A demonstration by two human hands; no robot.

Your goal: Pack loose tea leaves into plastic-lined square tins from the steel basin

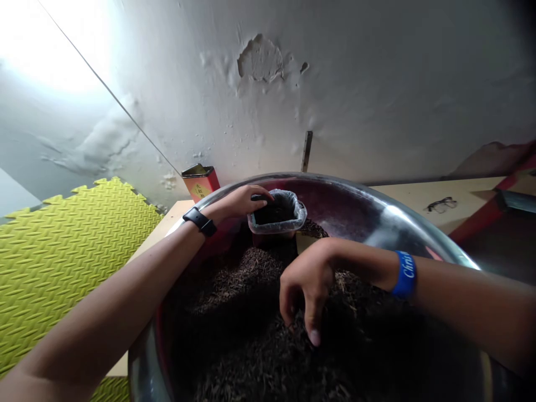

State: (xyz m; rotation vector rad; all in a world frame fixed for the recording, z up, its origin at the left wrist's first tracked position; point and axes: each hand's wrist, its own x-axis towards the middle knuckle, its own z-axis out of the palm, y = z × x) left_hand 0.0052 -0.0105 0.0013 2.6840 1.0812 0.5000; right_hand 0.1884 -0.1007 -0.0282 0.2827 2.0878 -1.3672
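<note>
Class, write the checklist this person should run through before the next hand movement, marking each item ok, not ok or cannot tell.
1. Left hand at the container: ok, at its left rim.
2. Container mouth open: ok, plastic liner folded over the rim.
3. Right hand at the dark leaves: ok, fingertips down at the pile.
4. Amount between the right fingers: cannot tell, too dark there.
5. Even light on the leaves: not ok, parts lie in deep shadow.
6. Glasses outside the metal basin: ok.
</note>
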